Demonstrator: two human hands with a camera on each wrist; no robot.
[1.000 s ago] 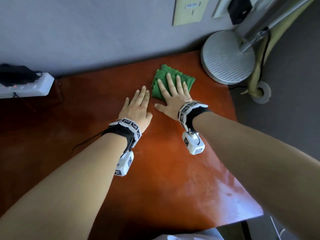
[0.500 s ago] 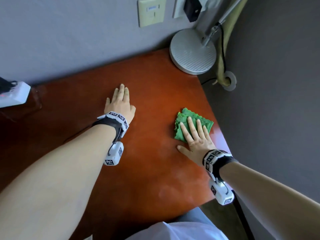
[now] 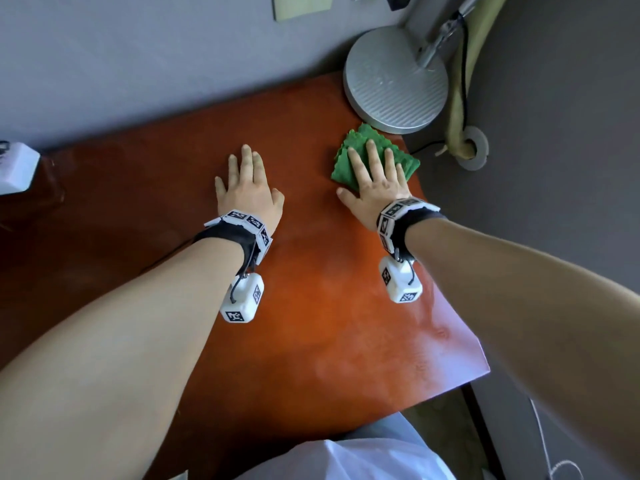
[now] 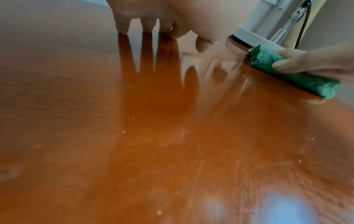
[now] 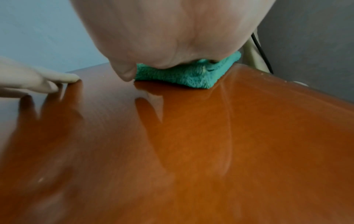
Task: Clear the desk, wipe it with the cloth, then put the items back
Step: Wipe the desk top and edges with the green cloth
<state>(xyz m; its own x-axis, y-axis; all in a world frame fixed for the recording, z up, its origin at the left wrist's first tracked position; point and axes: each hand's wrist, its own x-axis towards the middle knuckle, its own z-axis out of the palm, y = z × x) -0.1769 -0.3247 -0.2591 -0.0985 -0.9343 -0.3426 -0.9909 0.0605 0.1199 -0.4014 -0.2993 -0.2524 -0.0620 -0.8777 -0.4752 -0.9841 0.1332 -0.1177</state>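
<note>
A folded green cloth (image 3: 346, 157) lies on the reddish-brown desk (image 3: 311, 323) near its far right corner, just in front of the lamp base. My right hand (image 3: 374, 174) presses flat on it with straight, spread fingers; the cloth (image 5: 187, 75) shows under the palm in the right wrist view. My left hand (image 3: 247, 188) rests flat on the bare desk to the left of the cloth, fingers straight, holding nothing. In the left wrist view its fingertips (image 4: 147, 28) touch the wood, and the cloth (image 4: 287, 71) sits to the right.
A round silver lamp base (image 3: 394, 77) with its pole stands at the far right corner, touching distance from the cloth. A white power strip (image 3: 15, 168) sits at the left edge. The wall runs along the desk's back; the right edge drops to the floor.
My right hand has slid the cloth from the near right edge back toward the lamp base. The left hand has stayed flat on the desk.
</note>
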